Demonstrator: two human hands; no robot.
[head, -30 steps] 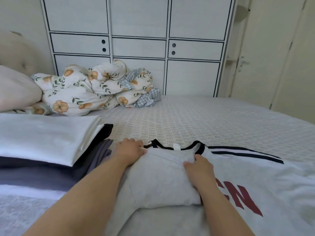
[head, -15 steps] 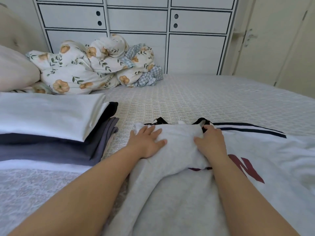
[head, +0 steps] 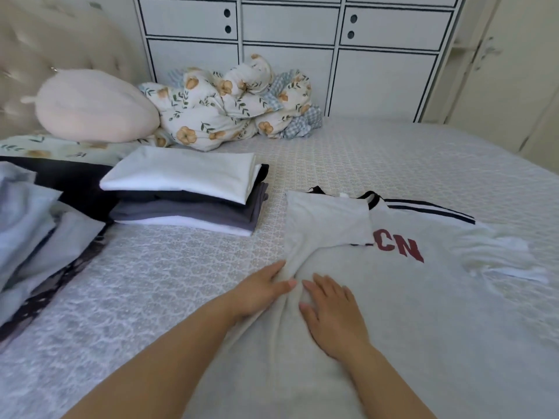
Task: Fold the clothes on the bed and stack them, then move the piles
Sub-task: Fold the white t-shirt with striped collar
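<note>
Bed (head: pixel 393 164): covered by a pale patterned spread, it carried every cloth item in view.
Wardrobe (head: pixel 290 55): white panels with dark outlines stood behind the bed's far edge.
Grey shirt (head: pixel 408 313): it lay spread on the right half of the bed, with its left sleeve folded over the chest and partly covering dark red letters; a black-trimmed collar and striped shoulder band showed at its far end.
Floral duvet (head: pixel 230 104): bunched in a heap at the far side of the bed, against the wardrobe.
Folded stack (head: pixel 187 192): white, black, grey and white layers lay piled left of the grey shirt, apart from it.
Loose clothes (head: pixel 33 237): pale blue and dark pieces lay crumpled at the left edge.
Pink cushion (head: pixel 93 107): it rested by the tufted headboard (head: pixel 60 46), just beside the duvet.
Left hand (head: pixel 260 291): fingers straight, it lay flat on the shirt's left edge where the cloth puckered.
Right hand (head: pixel 332 309): fingers straight and spread, it pressed flat on the shirt just beside the left hand, gripping nothing.
</note>
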